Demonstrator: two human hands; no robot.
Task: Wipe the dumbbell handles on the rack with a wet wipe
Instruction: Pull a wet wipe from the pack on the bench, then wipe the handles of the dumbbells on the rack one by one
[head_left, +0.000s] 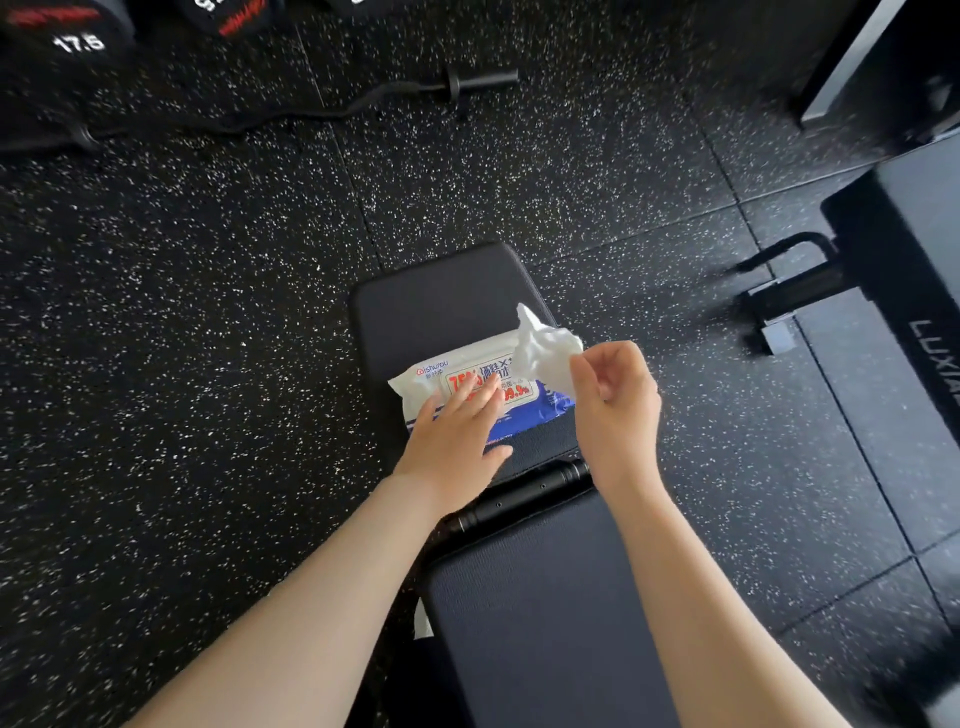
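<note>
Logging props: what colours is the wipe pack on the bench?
The wipe pack is white with a blue band and red print; head view.

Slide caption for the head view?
Right hand pinches a wet wipe over the pack on a gym bench; left hand presses the pack down.

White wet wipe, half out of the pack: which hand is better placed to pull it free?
Right. The right hand pinches the white wet wipe; the left hand lies flat on the white-and-blue plastic pack.

Left hand (457, 436) flat on wipe pack (441, 371) atop bench (431, 306); right hand (615, 395) pinches wet wipe (545, 348).
</note>
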